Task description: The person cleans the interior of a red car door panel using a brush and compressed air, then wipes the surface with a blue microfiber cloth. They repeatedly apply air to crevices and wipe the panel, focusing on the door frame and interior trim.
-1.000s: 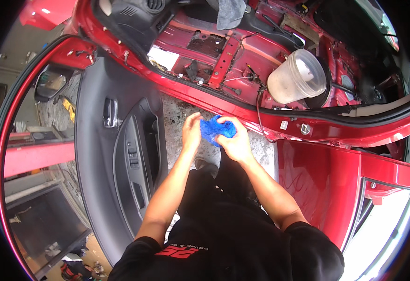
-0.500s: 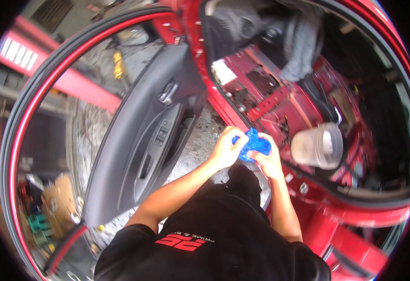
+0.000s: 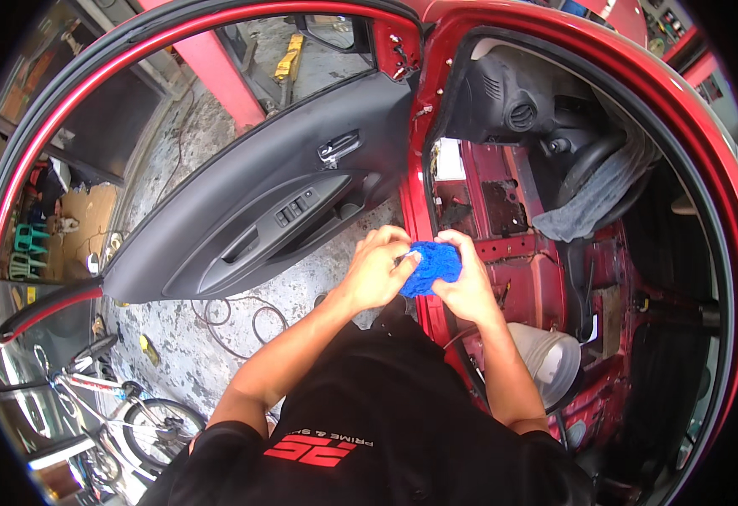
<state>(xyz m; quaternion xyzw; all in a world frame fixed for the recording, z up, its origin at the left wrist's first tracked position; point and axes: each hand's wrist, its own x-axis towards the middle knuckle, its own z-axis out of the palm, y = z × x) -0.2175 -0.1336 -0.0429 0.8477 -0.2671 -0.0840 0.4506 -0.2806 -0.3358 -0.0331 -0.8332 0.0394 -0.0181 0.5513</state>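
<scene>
both grips closed round a bunched blue cloth (image 3: 430, 266), held up in front of the chest between the two hands. left hand (image 3: 377, 268) curled tight, fingers (image 3: 396, 244) folded over the cloth's left edge and top, thumb side tucked beneath, no gap showing between fingers and fabric. right hand (image 3: 468, 282) clamped on the right side, fingers (image 3: 462, 246) wrapped over the upper right corner, palm pressed against the back of the wad. cloth crumpled into a thick lump, touching both palms, its rough blue face visible only between the two sets of knuckles. just behind the cloth, the red door sill and pillar (image 3: 420, 181) of a stripped car, seen from the open doorway. off to the left, the open door swung wide, with its dark grey door panel (image 3: 259, 219), chrome handle (image 3: 339, 148) and switch block (image 3: 296, 208). inside the cabin, bare red floor metal (image 3: 525, 270), a grey rag (image 3: 592, 198) draped under the dashboard, and a white bucket (image 3: 550, 358) standing near the right forearm, partly hidden by it. below the door, stained concrete floor (image 3: 192, 337) with loops of wire (image 3: 238, 316), and a bicycle (image 3: 124, 413) at the lower left edge. black shirt (image 3: 369, 438) filling the bottom of the view.
</scene>
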